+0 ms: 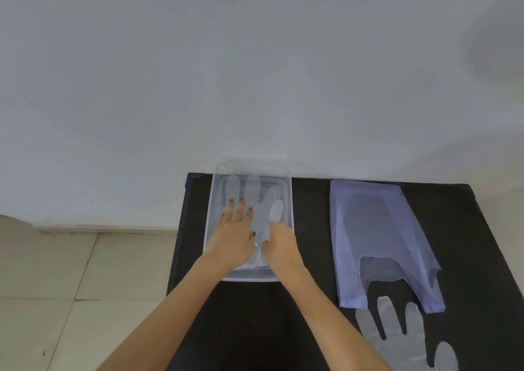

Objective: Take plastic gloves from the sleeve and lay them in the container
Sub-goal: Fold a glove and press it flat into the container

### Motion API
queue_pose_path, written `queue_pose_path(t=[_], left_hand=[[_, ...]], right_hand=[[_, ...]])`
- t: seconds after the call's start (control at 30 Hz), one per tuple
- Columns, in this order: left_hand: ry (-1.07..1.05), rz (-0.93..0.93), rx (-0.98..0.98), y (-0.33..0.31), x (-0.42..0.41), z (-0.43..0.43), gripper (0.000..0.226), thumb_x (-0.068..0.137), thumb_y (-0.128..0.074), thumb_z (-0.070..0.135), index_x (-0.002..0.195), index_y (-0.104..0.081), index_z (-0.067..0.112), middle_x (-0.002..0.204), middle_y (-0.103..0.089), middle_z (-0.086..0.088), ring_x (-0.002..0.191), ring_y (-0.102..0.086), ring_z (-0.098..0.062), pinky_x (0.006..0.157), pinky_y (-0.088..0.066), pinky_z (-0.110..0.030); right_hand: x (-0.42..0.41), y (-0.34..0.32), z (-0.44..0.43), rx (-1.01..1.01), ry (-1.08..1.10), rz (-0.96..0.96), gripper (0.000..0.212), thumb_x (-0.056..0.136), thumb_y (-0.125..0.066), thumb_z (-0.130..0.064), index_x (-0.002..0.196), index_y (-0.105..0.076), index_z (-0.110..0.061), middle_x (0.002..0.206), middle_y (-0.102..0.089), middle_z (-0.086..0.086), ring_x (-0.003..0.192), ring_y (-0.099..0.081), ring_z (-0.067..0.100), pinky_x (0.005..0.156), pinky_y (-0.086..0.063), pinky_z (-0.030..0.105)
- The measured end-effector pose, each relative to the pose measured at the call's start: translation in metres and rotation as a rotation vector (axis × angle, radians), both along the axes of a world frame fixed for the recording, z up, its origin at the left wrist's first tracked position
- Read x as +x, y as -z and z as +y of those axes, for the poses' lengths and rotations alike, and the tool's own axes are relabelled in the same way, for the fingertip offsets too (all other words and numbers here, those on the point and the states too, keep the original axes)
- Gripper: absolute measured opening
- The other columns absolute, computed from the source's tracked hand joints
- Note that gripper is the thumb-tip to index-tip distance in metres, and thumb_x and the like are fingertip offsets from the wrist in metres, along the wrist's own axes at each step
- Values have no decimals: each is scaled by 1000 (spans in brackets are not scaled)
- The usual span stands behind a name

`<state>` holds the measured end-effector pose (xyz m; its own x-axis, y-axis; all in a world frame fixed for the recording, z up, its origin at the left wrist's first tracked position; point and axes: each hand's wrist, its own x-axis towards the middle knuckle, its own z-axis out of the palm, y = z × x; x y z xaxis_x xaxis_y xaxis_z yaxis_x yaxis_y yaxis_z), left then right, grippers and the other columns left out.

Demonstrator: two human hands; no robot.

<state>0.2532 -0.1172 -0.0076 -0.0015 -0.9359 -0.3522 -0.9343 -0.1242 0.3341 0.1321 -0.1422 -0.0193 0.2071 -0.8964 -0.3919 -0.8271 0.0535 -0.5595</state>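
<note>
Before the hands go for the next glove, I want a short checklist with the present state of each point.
1. Glove in container lies flat, fingers toward the wall: ok.
2. Container sits fully on the table: not ok, its far end passes the table's edge.
3. Left hand free: not ok, pressing the glove.
4. Right hand free: cannot tell.
5. Loose glove reachable beside the sleeve: ok.
</note>
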Motion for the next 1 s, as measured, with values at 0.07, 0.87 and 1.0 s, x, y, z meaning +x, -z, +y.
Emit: queue_pose_path(t=[0.07,0.87,1.0], left_hand=[[90,-49,150,15,-1,-3,64,101,-33,33,153,0,18,159,20,-11,145,19,-33,118,1,-47],[324,-125,166,56,-8,-9,88,93,-44,51,147,23,31,155,34,-4,141,30,-31,114,14,-53],[386,-147,187,63,-16,-14,90,93,-47,46,147,23,33,155,33,-3,141,31,-29,117,8,-56]], right_hand=[[2,-2,1,-6,-12,23,18,90,-55,-5,105,-64,-4,98,-68,12,86,-66,25,75,-55,27],[-68,-28,6,18,361,-294,48,88,-63,-31,133,-50,-21,123,-63,-2,81,-56,-5,66,-42,7],[-63,-24,9,21,363,-299,45,90,-60,-29,133,-50,-23,119,-66,-3,84,-62,-2,75,-52,16]])
